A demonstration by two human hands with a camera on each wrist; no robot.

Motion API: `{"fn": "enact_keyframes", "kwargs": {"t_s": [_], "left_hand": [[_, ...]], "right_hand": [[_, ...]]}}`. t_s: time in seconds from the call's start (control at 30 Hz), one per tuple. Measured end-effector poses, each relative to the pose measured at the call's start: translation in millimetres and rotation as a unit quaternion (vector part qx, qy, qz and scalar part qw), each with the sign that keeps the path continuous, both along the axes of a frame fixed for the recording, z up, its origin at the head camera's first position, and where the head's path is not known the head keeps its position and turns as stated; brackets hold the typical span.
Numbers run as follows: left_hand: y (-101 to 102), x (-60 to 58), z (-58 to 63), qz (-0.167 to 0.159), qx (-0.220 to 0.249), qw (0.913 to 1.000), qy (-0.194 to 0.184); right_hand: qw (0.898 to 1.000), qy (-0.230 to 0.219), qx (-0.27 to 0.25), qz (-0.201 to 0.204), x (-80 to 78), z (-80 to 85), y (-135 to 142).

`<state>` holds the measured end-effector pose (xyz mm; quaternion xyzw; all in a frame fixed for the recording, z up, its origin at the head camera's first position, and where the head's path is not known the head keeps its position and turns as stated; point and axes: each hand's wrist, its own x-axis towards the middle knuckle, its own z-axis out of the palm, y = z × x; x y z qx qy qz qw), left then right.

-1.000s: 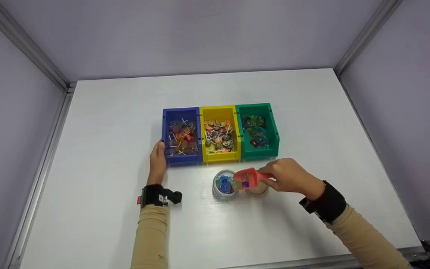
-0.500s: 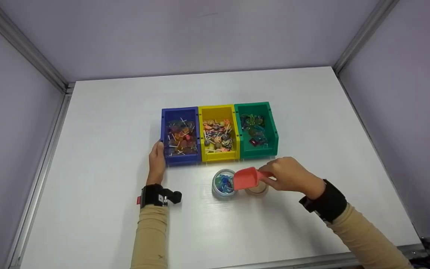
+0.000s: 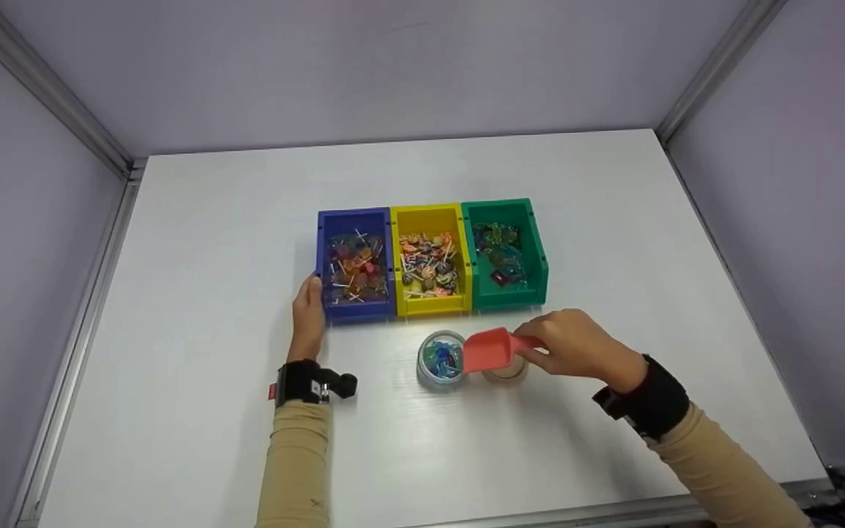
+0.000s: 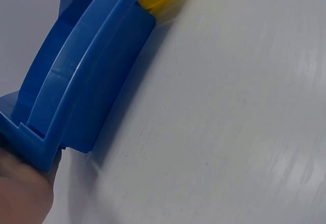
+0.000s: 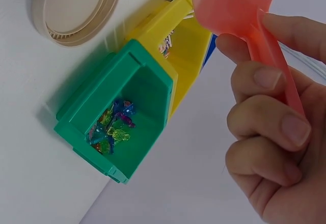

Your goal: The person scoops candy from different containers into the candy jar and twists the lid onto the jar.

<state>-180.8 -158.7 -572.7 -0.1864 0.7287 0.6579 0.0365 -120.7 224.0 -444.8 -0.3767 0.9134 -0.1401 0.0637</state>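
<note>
Scoop [image 3: 488, 350] is gripped by its handle in the curled fingers of the right hand [image 3: 573, 343]; in head view it overlaps the lid [image 5: 76, 9] and meets the edge of the jar [image 3: 436, 380]. Left hand [image 3: 308, 320] touches the blue bin [image 3: 359, 311]; its finger spread cannot be told.

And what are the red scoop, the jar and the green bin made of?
Red scoop: probably plastic, smooth and shiny, one colour from bowl to handle.
Jar: glass or clear plastic, I can't tell which; it looks see-through and glossy.
Green bin: likely hard plastic, with a soft shine and crisp edges.
</note>
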Motion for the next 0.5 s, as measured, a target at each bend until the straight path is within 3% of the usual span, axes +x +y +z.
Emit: {"fn": "enact_keyframes", "kwargs": {"t_s": [0.23, 0.5], "left_hand": [[-0.1, 1.0, 0.1, -0.002, 0.001, 1.0000, 0.002], [-1.1, -0.1, -1.5, -0.004, 0.000, 1.0000, 0.004]], "right_hand": [[1.000, 0.011, -0.001, -0.013, -0.8, 3.5, 4.6], [0.996, -0.030, 0.031, -0.081, -5.5, 10.7, 8.5]]}}
